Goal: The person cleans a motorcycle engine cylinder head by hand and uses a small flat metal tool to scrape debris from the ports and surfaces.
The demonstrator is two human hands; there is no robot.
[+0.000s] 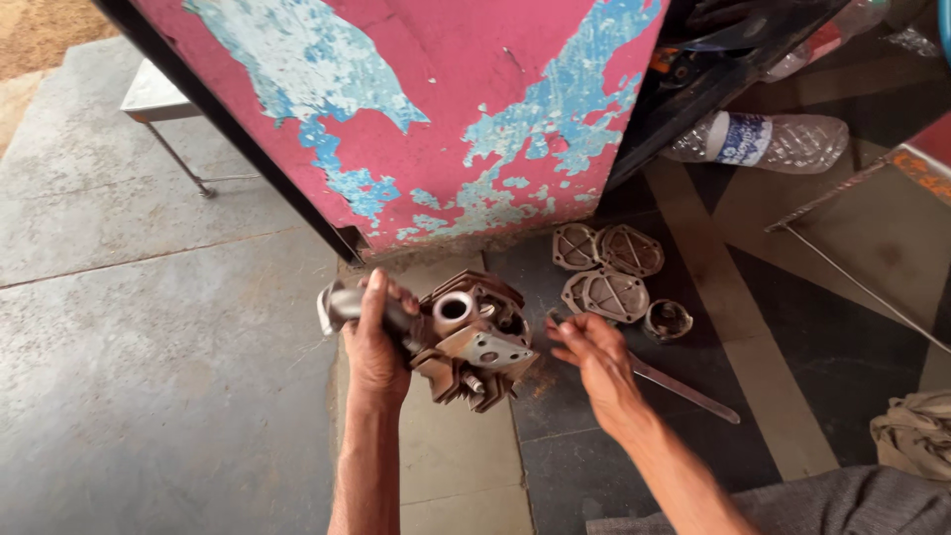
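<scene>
nearest, a grey trouser knee (822,500) at the bottom edge, right of the rusty engine block (474,342); a crumpled tan rag (916,434) further right of it. just above, two bare forearms reaching in. left hand (374,342) clamped round a bright metal pipe stub (342,305) on the block's left side, fingers curled fully closed, propping the block tilted on the floor tiles (456,466). right hand (592,359) just right of the block, fingers loosely bent and pinched on the near end of a long flat metal tool (684,391), whose shaft runs away from the block to the right; tip hidden behind the fingers, so contact with the block's grey plate (487,352) not certain. likely mid-disassembly: steadying the block while bringing the tool to a fastener or gasket seam. next move, by judgement, needs a firm left grip and the tool tip seated square against the plate before any prying or turning, lest it slip. beyond the block, up and right, four round ribbed covers (614,272) lying flat, touching one another, and a small metal cup (668,320) beside them. farther, a clear plastic bottle (758,141) on its side. behind the block, a pink panel with flaking blue paint (446,109); far left of it, a metal stool leg (183,163).
</scene>
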